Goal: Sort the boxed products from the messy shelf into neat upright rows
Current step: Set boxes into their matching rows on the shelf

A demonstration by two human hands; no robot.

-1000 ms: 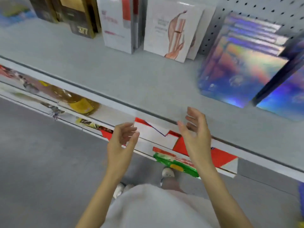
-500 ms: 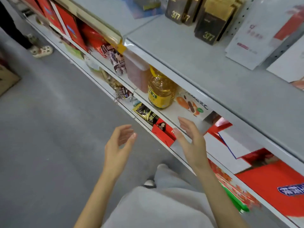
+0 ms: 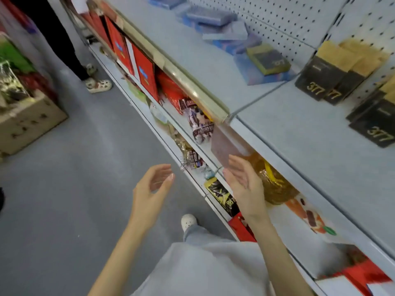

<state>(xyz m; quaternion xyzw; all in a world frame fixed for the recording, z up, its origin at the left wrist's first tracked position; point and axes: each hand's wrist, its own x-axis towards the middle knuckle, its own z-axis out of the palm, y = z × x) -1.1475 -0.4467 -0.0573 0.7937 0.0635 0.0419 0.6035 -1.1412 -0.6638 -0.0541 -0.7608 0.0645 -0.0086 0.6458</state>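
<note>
My left hand (image 3: 152,184) and my right hand (image 3: 243,184) hover empty in front of the shelving, palms facing each other, fingers relaxed. On the grey top shelf (image 3: 299,133) lies a messy pile of flat blue boxes (image 3: 224,33), with a dark gold-edged box (image 3: 269,59) lying on top of a blue one. To the right stand black and gold boxes marked 377 (image 3: 333,75), and more of them (image 3: 376,124) at the right edge. Both hands are well below and in front of these boxes.
The lower shelf holds red boxes (image 3: 136,65), snack bags (image 3: 201,124) and a bottle of oil (image 3: 275,184). Another person's legs and shoes (image 3: 94,82) stand up the aisle. A cardboard carton (image 3: 27,120) sits on the grey floor at left.
The view has swung left along the shelf, from the white and iridescent boxes to the 377 boxes and the blue pile. Both hands stayed empty and raised in front of me.
</note>
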